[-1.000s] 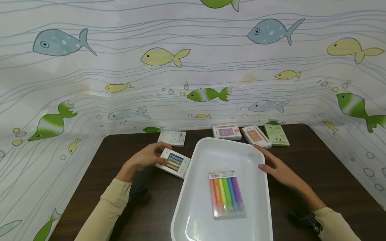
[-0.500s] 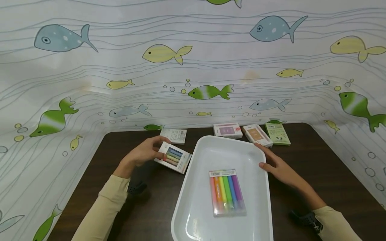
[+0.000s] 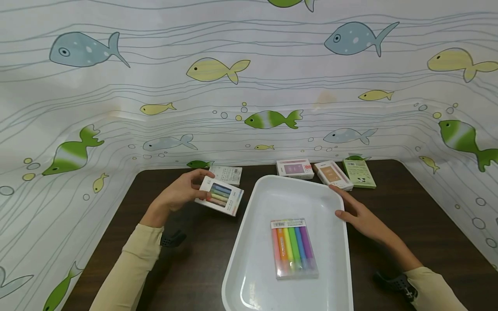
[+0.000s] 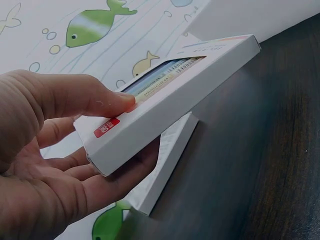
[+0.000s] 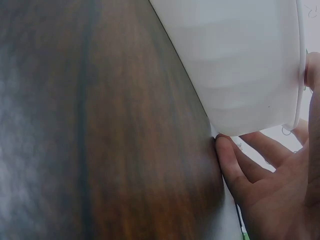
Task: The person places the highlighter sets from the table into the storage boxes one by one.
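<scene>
My left hand pinches a white windowed box of pastel-coloured pens, thumb on the front and fingers behind. In the left wrist view this box is tilted, above another white box. My right hand holds the far right corner of a white tray, with the thumb over the rim. In the right wrist view, fingertips reach low against the tray's outer wall. A clear pack of rainbow-coloured highlighters lies inside the tray.
Behind the tray lie a box with a purple panel, a box with an orange-brown panel and a green box. A white box with printed text lies at the back left. A fish-patterned sheet rises behind the dark table.
My left hand has raised the box of pens and moved it slightly left, away from the tray's edge. My right hand stays at the tray's corner.
</scene>
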`<state>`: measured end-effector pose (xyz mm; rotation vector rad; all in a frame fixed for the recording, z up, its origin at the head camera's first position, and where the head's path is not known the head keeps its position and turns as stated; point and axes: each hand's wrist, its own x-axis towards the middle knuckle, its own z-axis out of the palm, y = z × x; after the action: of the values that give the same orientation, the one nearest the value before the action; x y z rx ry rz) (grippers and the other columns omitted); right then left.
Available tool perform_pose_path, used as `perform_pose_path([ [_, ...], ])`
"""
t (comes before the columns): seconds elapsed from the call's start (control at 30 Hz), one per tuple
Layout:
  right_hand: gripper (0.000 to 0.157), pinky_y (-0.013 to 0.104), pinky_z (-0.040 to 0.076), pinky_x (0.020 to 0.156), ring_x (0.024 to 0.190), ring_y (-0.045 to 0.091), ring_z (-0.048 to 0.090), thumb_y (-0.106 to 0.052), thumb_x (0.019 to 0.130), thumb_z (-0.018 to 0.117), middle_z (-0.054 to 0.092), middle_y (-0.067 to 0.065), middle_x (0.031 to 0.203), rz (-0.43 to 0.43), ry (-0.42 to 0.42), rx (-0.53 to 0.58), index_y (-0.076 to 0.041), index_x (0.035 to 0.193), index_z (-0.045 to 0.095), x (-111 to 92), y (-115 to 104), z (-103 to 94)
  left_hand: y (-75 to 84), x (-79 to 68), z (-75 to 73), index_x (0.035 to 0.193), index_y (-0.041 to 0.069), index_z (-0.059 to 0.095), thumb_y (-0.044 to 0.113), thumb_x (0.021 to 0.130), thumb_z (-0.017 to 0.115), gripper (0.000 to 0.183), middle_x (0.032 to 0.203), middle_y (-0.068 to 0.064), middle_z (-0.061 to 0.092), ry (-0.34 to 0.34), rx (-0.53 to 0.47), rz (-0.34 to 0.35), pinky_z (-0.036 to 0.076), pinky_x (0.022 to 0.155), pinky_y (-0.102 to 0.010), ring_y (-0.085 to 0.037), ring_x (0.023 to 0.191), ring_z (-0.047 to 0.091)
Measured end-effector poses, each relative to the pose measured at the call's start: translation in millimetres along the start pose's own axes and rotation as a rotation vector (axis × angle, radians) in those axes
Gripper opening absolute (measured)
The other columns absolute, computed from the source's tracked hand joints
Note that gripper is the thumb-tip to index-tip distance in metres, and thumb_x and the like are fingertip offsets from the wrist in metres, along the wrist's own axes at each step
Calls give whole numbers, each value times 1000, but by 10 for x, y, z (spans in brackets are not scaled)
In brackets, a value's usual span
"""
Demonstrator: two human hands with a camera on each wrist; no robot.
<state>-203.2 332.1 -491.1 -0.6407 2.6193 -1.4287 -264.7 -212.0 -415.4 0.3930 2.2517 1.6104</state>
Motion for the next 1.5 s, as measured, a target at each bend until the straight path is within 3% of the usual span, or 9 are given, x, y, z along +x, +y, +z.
perform_pose_path([
  [0.5, 72, 78, 19, 104, 147, 47, 20, -17, 105, 58, 17, 11, 167, -2, 4, -4, -35, 164, 21, 11, 4, -13, 142, -69, -57, 143, 2, 47, -6, 85, 77, 66, 130, -26, 48, 3, -28, 37, 57, 75, -41, -36, 95, 66],
  [0.9, 71, 77, 20, 105, 147, 47, 20, -17, 105, 59, 18, 13, 166, 5, 8, -8, -33, 164, 21, -9, 11, 8, 135, -73, -31, 146, 0, 43, -7, 84, 77, 71, 129, -27, 48, 7, -86, 10, 57, 75, -40, -35, 94, 65],
  [1.13, 71, 76, 22, 105, 146, 46, 22, -16, 105, 58, 19, 13, 166, -8, 8, -2, -32, 164, 21, -1, 0, 1, 210, -97, 40, 147, -1, 39, -9, 85, 75, 72, 128, -30, 53, -56, -175, 44, 59, 77, -43, -36, 98, 65],
  [1.3, 71, 77, 21, 105, 147, 47, 20, -19, 106, 58, 18, 13, 166, 1, 4, -11, -32, 164, 21, -5, -6, 6, 275, -138, 152, 144, 0, 42, -8, 86, 75, 68, 128, -27, 51, -97, -182, 63, 59, 77, -43, -36, 97, 66],
  [1.5, 71, 78, 19, 105, 147, 48, 19, -18, 105, 58, 18, 13, 166, 1, 4, -14, -31, 164, 21, -6, -15, 4, 318, -142, 295, 143, -1, 43, -5, 87, 75, 65, 124, -28, 61, -152, -163, 68, 59, 79, -46, -38, 99, 67],
])
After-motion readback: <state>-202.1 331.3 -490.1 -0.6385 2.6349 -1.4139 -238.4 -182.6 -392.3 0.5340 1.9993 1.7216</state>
